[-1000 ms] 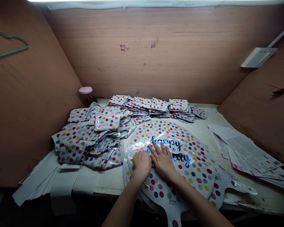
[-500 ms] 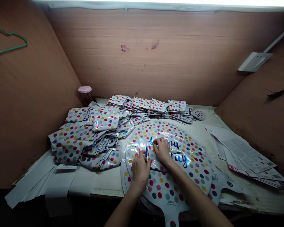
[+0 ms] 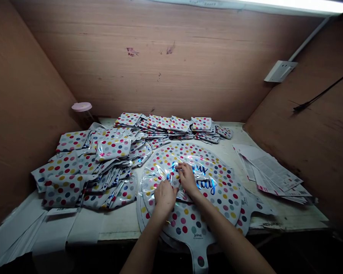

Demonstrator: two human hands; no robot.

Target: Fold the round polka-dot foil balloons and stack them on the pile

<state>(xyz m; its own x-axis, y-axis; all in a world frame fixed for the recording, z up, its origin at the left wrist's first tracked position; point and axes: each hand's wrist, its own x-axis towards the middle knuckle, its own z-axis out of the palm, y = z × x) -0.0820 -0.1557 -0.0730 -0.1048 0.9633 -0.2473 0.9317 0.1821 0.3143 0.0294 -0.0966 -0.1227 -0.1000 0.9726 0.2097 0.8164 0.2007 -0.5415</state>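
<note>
Two hands at work on folded foil above a flat, dotted balloon

The left hand (image 3: pixel 165 196) has its fingers curled in and its thumb extended toward the right, against a strip of folded foil (image 3: pixel 185 196); whether the fingers pinch the strip or only press on it cannot be told. The right hand (image 3: pixel 186 177), just beside it, is bent at the knuckles with its fingertips down on the foil; its grip, too, cannot be determined, since the palm is hidden. The folded foil lies between and beneath the hands, on top of a round foil balloon (image 3: pixel 223 198) laid flat at the front of the table (image 3: pixel 117 224). Blue lettering (image 3: pixel 207 185), partly covered by the right hand, shows on the shiny surface; a narrow neck (image 3: pixel 199 255) extends toward the viewer past the table edge. Further flat balloons lie underneath, one with its neck (image 3: pixel 260 207) pointing right.

To the left is a loose heap of folded dotted packets (image 3: pixel 111 148), and along the back a row of stacked packets (image 3: pixel 178 123). Behind the heap stands a container with a pink lid (image 3: pixel 82 107). Printed sheets (image 3: pixel 274 171) fan out at right; white paper strips (image 3: pixel 15 228) occupy the lower left. A white switch plate (image 3: pixel 281 71) is mounted above the sheets.
</note>
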